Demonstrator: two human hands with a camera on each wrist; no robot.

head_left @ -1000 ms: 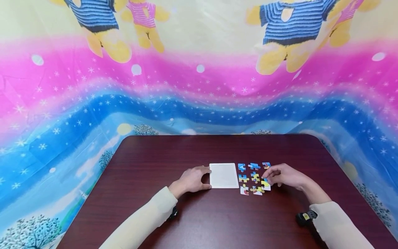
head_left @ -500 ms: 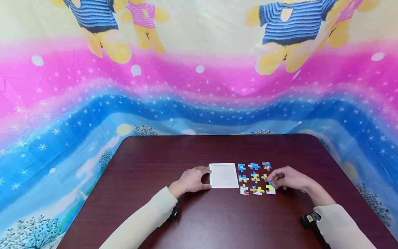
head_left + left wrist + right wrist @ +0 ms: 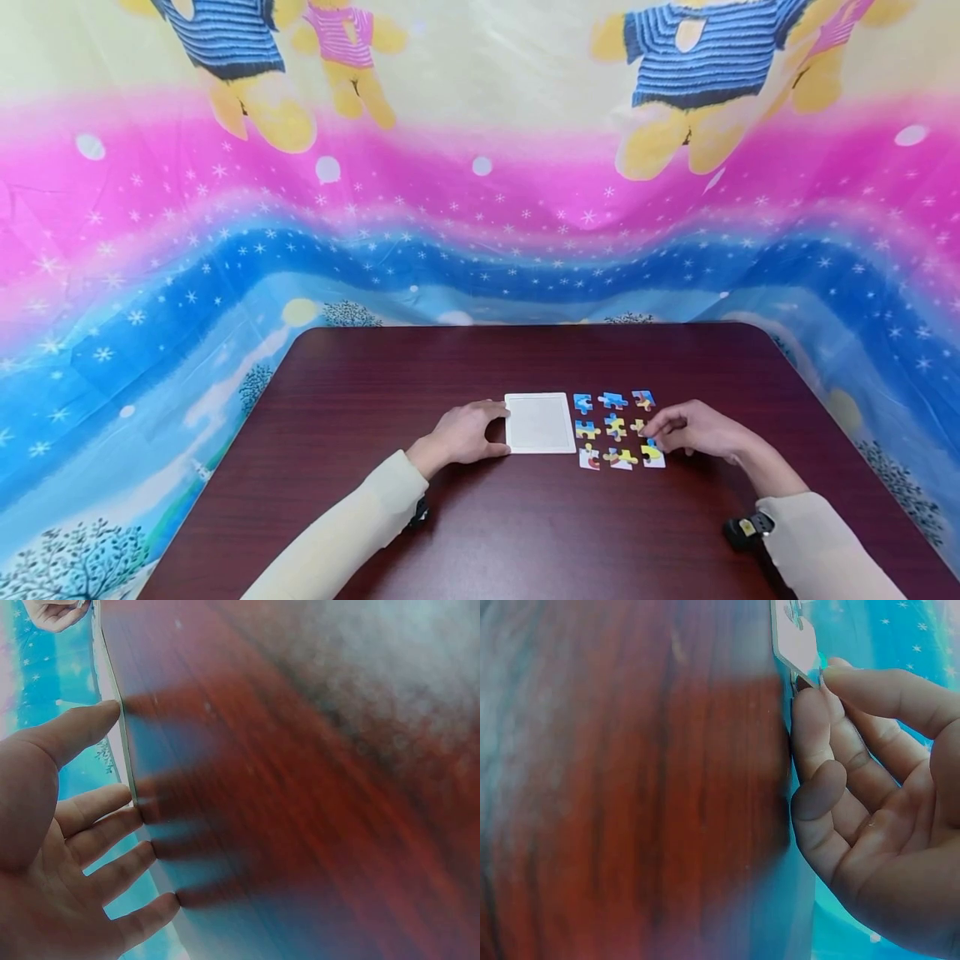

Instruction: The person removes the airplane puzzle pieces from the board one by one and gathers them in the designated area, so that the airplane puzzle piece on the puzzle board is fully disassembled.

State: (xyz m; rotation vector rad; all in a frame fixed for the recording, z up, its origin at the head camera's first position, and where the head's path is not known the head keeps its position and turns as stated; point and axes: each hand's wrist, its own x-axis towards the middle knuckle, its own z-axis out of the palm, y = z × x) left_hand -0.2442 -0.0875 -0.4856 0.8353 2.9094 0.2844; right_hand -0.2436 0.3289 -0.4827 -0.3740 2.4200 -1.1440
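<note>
A white square puzzle tray (image 3: 540,423) lies on the table, with nothing in its recess. My left hand (image 3: 467,433) rests at the tray's left side, thumb and fingers spread, fingertips right at its edge. To the tray's right, several jigsaw pieces (image 3: 615,427) in blue, yellow and white lie apart in rough rows. My right hand (image 3: 697,429) pinches the blue tab of the lower right puzzle piece (image 3: 654,457) between thumb and fingers. In the right wrist view, the white corner of a piece (image 3: 796,646) shows beside the thumb. Fingers partly cover the middle right piece (image 3: 638,427).
The dark red wooden table (image 3: 480,517) has rounded far corners. Behind it hangs a cartoon-printed cloth (image 3: 480,208) in pink and blue. A black wrist device (image 3: 748,530) sits at the right sleeve cuff.
The lower right puzzle piece has moved right with my right hand, away from its neighbours, and now both stay still. My left hand and the tray have not moved.
</note>
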